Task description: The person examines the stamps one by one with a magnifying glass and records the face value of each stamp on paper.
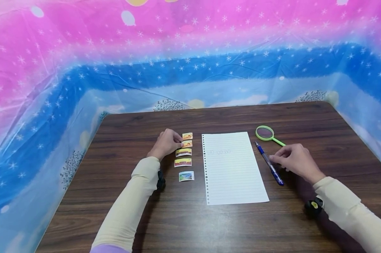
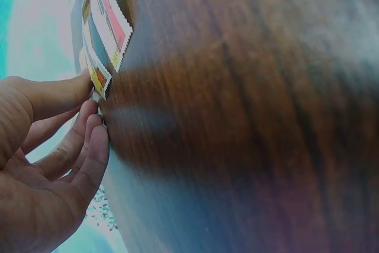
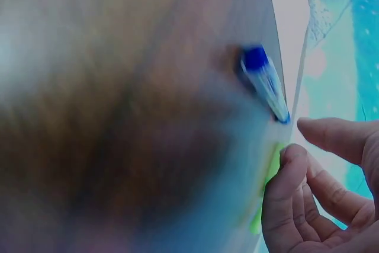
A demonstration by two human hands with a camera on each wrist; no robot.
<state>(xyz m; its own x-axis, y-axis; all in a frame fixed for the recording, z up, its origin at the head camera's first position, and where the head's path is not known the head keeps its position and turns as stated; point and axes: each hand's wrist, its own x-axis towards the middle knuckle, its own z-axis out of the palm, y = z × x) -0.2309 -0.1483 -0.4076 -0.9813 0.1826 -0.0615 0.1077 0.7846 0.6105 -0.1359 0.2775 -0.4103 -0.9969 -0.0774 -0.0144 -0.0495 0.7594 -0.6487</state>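
Note:
Small picture cards like postage stamps lie in a column left of the paper. My left hand (image 1: 167, 143) pinches the left edge of the second orange stamp (image 1: 187, 143), just below another orange stamp (image 1: 187, 136). Below these lie two red-and-yellow stamps (image 1: 183, 162) and a green-blue landscape stamp (image 1: 186, 176). In the left wrist view, thumb and fingers come together behind a red-striped stamp (image 2: 113, 19). My right hand (image 1: 296, 161) hovers beside a blue pen (image 1: 269, 164), its fingers loosely bent. A small gap shows between that pen and the thumb in the right wrist view.
A lined, punched sheet of paper (image 1: 234, 175) with faint handwriting near its top lies mid-table. Beyond my right hand is a green magnifying glass (image 1: 273, 138). The dark wooden table (image 1: 139, 123) backs onto a pink and blue patterned cloth (image 1: 177, 52).

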